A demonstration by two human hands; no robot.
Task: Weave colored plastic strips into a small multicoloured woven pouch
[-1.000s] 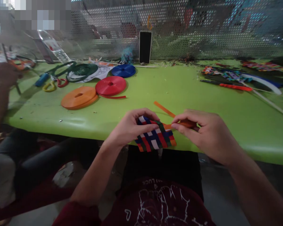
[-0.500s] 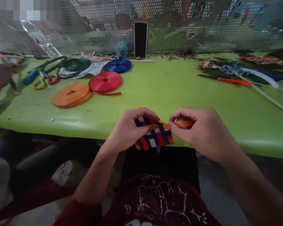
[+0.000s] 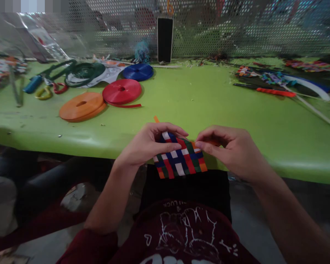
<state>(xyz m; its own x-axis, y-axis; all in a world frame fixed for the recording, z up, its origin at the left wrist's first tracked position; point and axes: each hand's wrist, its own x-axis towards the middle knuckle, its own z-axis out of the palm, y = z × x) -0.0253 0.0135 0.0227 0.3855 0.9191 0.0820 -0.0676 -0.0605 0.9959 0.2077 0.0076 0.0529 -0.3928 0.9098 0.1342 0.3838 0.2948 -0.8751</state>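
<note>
Orange strip end now pokes out past the left hand's knuckles at 10 o'clock; a second ago an orange end stuck out between the hands. Someone else's hand has left the view at 9 o'clock.

With the woven piece as the clock's centre, the left hand sits at 10, thumb on top and fingers behind, pinching it. The right hand is at 3, thumb and forefinger nipping an orange strip at the weave's edge.

Both hands work at the near edge of a green table; the weave's lower part overhangs that edge, above dark trousers at 6. Around 10 lies an orange roll, with a red roll touching it, then a blue roll towards 11. At 2 lie small patterned weaves and a black-and-orange stick.

Close to 12, a dark slab like a phone stands by a perforated metal panel, which bounds the far side. Between hands and panel, a broad stretch of green surface runs from 12 to 2.
</note>
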